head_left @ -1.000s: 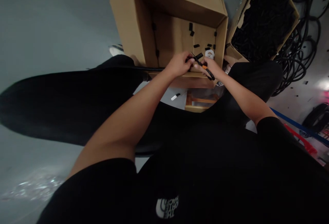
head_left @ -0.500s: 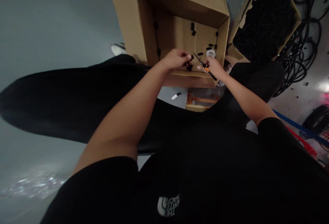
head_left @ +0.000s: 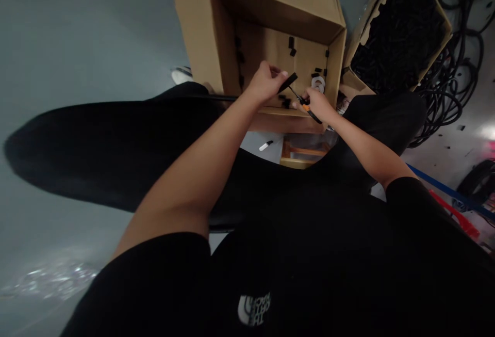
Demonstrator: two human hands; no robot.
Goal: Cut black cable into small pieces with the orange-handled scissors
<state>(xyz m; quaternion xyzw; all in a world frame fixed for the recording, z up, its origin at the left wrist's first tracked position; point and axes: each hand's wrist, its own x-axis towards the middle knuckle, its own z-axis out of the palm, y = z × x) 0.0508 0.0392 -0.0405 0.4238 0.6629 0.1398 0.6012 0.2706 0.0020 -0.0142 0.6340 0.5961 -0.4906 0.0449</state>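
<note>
My left hand [head_left: 266, 83] is closed on a short black strip [head_left: 290, 81], which sticks out past the fingertips over the open cardboard box [head_left: 266, 37]. Scissors [head_left: 314, 115] with orange and black handles are gripped in my right hand [head_left: 319, 103]. Their blades point up and left, with the tips at or very near the strip; I cannot tell whether they touch it. Several small black pieces [head_left: 291, 43] lie on the box bottom. White rings [head_left: 317, 84], perhaps tape rolls, sit beyond my right hand.
A second cardboard box [head_left: 358, 81], full of black pieces, stands at the right. Black tubing or cable [head_left: 450, 102] lies coiled beside it. Below the near box are a small white-and-black object [head_left: 266, 145] and a wooden frame [head_left: 297, 162]. Clear plastic [head_left: 54, 279] lies at lower left.
The strip in my left hand now extends well out of the fingers, where only a short end showed before. The scissors have shifted slightly down, with their tips close to the strip.
</note>
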